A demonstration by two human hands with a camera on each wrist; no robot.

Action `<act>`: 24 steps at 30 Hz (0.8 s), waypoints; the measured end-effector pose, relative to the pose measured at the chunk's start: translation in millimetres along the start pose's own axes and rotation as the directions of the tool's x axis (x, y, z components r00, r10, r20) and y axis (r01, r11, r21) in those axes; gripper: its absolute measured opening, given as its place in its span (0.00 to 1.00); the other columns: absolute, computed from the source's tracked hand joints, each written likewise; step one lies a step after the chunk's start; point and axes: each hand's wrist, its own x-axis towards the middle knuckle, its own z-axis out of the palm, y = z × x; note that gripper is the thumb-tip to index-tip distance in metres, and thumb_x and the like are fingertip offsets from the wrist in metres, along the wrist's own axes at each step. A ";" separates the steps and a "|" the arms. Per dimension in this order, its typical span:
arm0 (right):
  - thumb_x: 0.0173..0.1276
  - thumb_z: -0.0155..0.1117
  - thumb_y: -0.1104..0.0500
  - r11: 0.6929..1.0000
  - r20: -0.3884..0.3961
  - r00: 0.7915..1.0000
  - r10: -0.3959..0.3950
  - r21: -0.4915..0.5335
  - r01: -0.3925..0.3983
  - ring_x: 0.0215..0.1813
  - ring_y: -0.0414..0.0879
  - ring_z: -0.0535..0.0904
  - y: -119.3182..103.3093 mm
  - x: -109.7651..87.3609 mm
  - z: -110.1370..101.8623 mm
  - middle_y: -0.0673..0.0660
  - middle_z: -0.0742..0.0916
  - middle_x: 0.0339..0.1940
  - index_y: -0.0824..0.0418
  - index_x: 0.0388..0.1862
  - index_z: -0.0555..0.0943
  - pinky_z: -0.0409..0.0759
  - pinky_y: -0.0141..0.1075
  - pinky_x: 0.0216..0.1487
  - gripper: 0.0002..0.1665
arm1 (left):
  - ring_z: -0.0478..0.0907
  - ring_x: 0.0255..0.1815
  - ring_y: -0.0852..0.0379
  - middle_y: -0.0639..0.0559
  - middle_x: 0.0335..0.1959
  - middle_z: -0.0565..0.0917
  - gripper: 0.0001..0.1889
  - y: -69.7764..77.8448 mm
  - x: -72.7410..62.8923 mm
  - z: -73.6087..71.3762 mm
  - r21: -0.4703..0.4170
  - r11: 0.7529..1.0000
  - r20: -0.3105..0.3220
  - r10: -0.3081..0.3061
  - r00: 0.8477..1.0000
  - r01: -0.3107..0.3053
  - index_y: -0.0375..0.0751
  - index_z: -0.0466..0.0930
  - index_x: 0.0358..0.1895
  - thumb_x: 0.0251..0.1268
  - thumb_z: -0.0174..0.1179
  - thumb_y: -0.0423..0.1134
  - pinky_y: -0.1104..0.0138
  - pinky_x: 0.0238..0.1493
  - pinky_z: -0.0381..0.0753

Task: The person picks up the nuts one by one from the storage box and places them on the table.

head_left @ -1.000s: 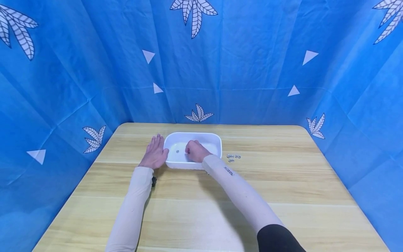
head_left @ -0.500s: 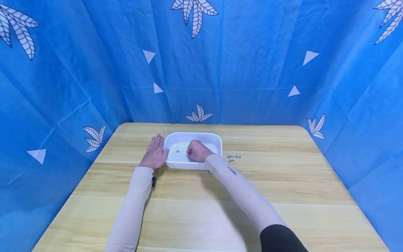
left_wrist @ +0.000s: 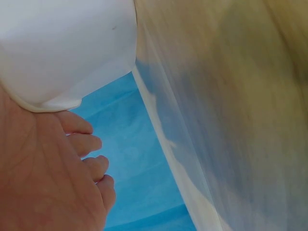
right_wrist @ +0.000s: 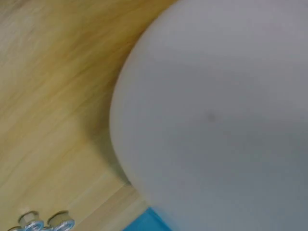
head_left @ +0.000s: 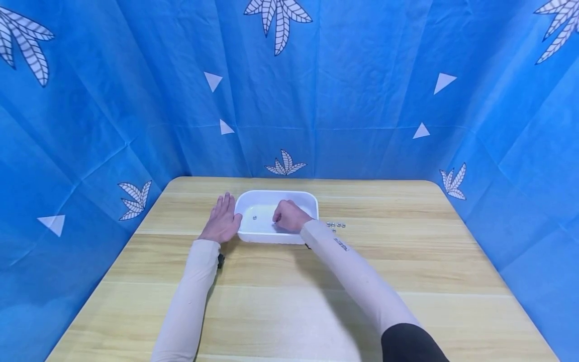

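Note:
A white rectangular tray (head_left: 271, 238) with rounded corners stands on the table. My left hand (head_left: 221, 221) lies along its left end with fingers stretched out, the thumb at the rim. In the left wrist view the left palm (left_wrist: 43, 168) is against the tray's edge. My right hand (head_left: 291, 216) reaches over the front wall into the tray, fingers curled and pinched low over the floor. A tiny, mostly hidden silver metal piece (head_left: 275, 222) shows at its fingertips. Another small silver metal piece (head_left: 255, 217) lies left of it in the tray.
Right of the tray, several small shiny metal pieces (head_left: 339, 225) lie in a group on the wooden table (head_left: 407, 251), partly behind the right sleeve. In the right wrist view, metal pieces (right_wrist: 61, 221) lie near the tray's outer wall (right_wrist: 207, 144). A blue curtain (head_left: 362, 100) surrounds the table.
My right hand has shifted a little to the right inside the tray, its forearm now covering part of the group of metal pieces. The left hand and the tray have stayed put.

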 end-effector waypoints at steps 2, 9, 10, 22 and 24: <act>0.64 0.71 0.71 1.000 0.004 1.000 0.005 0.012 -0.005 0.58 0.55 0.88 -0.2 -2.8 -2.1 0.62 0.93 0.49 0.67 0.47 0.90 0.86 0.40 0.62 0.12 | 0.26 0.87 0.34 0.34 0.86 0.31 0.38 0.2 -0.2 0.5 0.002 1.000 -0.004 0.003 1.000 -0.003 0.28 0.32 0.82 0.82 0.30 0.49 0.40 0.86 0.34; 0.63 0.71 0.71 1.000 0.014 1.000 0.005 0.013 -0.005 0.57 0.54 0.89 0.4 -8.6 -7.0 0.61 0.93 0.47 0.66 0.46 0.90 0.87 0.37 0.60 0.12 | 0.26 0.87 0.33 0.34 0.86 0.30 0.38 -0.1 0.3 0.2 0.005 1.000 -0.002 0.003 1.000 -0.003 0.27 0.32 0.82 0.82 0.30 0.49 0.39 0.86 0.34; 0.63 0.71 0.71 1.000 0.017 1.000 0.001 0.013 -0.001 0.57 0.54 0.89 0.6 -9.1 -7.5 0.61 0.93 0.47 0.66 0.46 0.91 0.87 0.37 0.60 0.12 | 0.25 0.87 0.34 0.35 0.86 0.30 0.38 0.1 0.1 -0.4 0.004 1.000 0.000 0.001 1.000 -0.001 0.28 0.32 0.82 0.82 0.30 0.49 0.40 0.86 0.34; 0.62 0.76 0.68 0.998 0.003 0.998 -0.063 0.002 0.063 0.49 0.52 0.90 5.3 -19.6 -17.0 0.61 0.94 0.42 0.67 0.43 0.91 0.88 0.36 0.55 0.10 | 0.25 0.87 0.34 0.34 0.86 0.31 0.38 -0.1 0.0 -0.7 -0.001 1.000 0.001 0.005 1.000 -0.005 0.28 0.32 0.82 0.82 0.30 0.49 0.40 0.86 0.34; 0.62 0.76 0.68 0.998 0.001 0.998 -0.062 -0.003 0.062 0.50 0.53 0.91 5.9 -21.8 -19.0 0.61 0.94 0.42 0.67 0.43 0.91 0.88 0.37 0.55 0.10 | 0.25 0.87 0.34 0.34 0.86 0.31 0.38 -0.5 0.0 -0.7 0.001 1.000 0.003 0.003 1.000 -0.003 0.28 0.32 0.82 0.82 0.30 0.49 0.41 0.86 0.33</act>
